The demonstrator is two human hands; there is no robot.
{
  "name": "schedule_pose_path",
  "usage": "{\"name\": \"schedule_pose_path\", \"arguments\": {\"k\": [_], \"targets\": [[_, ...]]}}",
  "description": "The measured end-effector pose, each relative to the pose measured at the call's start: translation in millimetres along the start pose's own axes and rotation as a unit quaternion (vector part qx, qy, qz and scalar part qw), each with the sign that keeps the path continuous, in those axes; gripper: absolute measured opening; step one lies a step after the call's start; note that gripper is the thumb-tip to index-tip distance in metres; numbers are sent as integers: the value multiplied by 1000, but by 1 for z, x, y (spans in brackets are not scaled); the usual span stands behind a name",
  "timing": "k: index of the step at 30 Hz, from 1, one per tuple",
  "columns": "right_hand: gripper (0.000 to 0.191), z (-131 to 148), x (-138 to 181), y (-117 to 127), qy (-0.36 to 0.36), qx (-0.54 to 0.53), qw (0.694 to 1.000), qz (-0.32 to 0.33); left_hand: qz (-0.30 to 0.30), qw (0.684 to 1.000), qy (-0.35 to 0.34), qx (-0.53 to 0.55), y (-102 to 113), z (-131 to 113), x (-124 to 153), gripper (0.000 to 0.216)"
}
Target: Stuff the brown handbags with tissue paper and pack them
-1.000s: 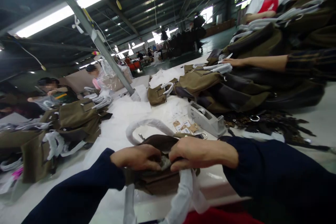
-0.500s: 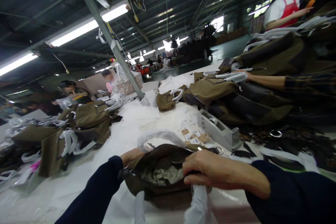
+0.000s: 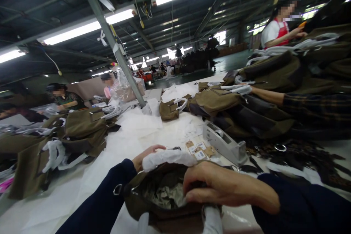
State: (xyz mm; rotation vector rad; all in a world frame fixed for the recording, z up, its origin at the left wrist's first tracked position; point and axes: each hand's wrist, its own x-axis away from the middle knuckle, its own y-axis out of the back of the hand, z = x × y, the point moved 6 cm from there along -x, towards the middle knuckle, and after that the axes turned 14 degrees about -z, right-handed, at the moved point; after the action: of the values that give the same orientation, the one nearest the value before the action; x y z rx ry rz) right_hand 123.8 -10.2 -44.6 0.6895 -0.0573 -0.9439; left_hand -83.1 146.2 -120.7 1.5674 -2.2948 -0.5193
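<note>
An olive-brown handbag (image 3: 164, 212) sits open on the table in front of me, its zipped mouth facing up. Crumpled pale paper (image 3: 168, 195) fills the inside. My left hand (image 3: 146, 155) is at the far left rim, closed around the bag by its white-wrapped far handle (image 3: 170, 159); that handle hides part of the fingers. At the right end of the mouth is my right hand (image 3: 219, 182), closed over the rim with bent fingers dipping inside. Its fingertips are hidden beside the paper. The near wrapped handle (image 3: 212, 221) hangs toward me.
Behind the bag lie cardboard tags (image 3: 199, 150) and a grey tape dispenser (image 3: 225, 142). Similar bags are piled left (image 3: 85, 124) and right (image 3: 219, 102). A co-worker's plaid sleeve (image 3: 315, 108) reaches into the right pile. A slanted metal post (image 3: 120, 55) rises beyond the table.
The far handle has dropped from a raised arch to lie lower over the rim. My left hand shows higher beside it. My right hand has shifted slightly left, deeper over the mouth.
</note>
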Motion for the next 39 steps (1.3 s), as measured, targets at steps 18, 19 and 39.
{"name": "schedule_pose_path", "arguments": {"k": [18,19,39], "targets": [[39,8,-48,-6,168,418,868,-207,60,982,0,177,13,-109,16,34],[32,8,-50,-6,166,426,871,-178,63,982,0,178,11,-109,15,35],[12,5,-16,13,156,149,966,-139,-172,972,-140,-84,30,-128,56,36]]}}
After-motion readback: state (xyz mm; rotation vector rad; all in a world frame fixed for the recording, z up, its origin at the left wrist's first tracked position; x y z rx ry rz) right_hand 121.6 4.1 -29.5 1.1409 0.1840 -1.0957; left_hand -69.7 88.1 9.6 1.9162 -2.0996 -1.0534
